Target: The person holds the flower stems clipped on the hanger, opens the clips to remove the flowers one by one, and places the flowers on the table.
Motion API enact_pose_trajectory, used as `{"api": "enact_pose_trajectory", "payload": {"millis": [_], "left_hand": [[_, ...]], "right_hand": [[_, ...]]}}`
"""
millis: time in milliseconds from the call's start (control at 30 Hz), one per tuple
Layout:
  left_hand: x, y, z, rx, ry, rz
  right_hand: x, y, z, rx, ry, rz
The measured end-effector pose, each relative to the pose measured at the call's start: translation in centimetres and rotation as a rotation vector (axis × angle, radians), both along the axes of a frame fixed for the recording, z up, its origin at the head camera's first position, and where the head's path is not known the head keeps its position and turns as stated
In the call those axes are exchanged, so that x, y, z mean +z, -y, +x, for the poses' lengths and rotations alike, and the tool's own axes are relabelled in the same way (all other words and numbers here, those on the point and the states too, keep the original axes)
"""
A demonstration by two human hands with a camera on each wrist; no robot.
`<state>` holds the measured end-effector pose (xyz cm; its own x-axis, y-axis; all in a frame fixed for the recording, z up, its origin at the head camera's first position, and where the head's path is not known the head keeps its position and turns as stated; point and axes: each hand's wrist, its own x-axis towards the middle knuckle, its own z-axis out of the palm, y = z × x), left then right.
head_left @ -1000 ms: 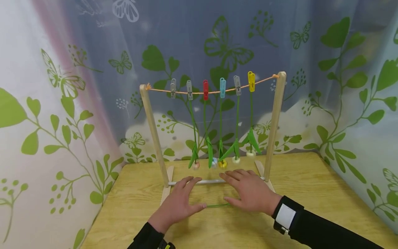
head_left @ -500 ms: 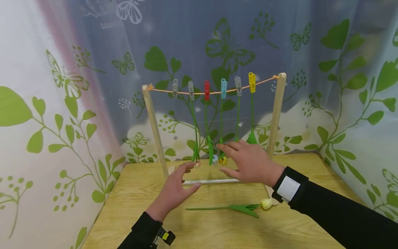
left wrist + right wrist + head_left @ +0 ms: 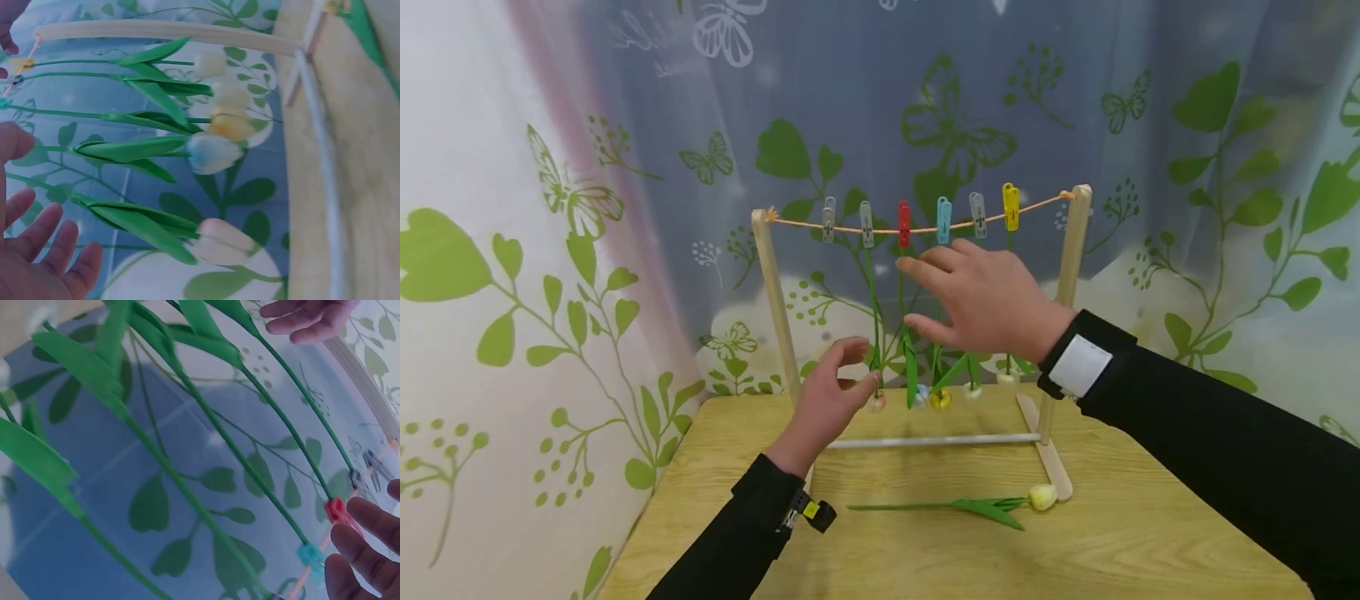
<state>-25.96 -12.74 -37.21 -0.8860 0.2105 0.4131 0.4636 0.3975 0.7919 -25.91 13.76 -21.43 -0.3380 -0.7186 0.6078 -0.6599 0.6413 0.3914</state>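
My right hand is raised in front of the cord, its fingers spread just below the red clothespin and the light blue clothespin. Nothing shows in its grip. Lower down, my left hand holds nothing, fingers loosely bent beside the hanging pink tulip. Several tulips hang head down from clothespins, among them a blue-white tulip and a yellow tulip. No flower hangs from the leftmost grey clothespin. A pale yellow tulip lies on the table.
The orange cord spans two wooden posts, the left post and the right post. A white rod joins them low above the wooden table. A leaf-patterned curtain stands behind.
Both hands have risen from low over the table, the right one much higher, up near the cord. The tulip on the table, mostly covered before, is now in plain sight.
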Motion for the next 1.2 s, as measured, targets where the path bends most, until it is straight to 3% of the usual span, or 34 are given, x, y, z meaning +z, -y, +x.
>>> {"api": "enact_pose_trajectory", "payload": {"millis": [167,300,467,700,967,1200], "left_hand": [[2.2,-0.4,-1.4,0.017,-0.051,0.035],[3.9,-1.0,-2.4,0.043,-0.061,0.046],[5.3,-1.8,-3.5,0.069,-0.016,0.074],[6.5,-2.7,-4.7,0.070,0.014,0.164],[7.5,-2.8,-5.1,0.096,0.010,0.244],[8.7,-3.1,-4.8,0.065,0.018,0.343]], "right_hand": [[3.1,1.0,-0.4,-0.002,-0.011,-0.024],[5.5,1.7,-1.0,0.002,0.034,-0.065],[8.0,2.7,-2.1,0.002,0.179,-0.103],[10.3,4.2,-3.9,0.011,0.418,-0.115],[11.9,5.2,-6.0,-0.032,0.654,-0.104],[13.3,5.8,-7.3,-0.089,0.779,-0.102]]}}
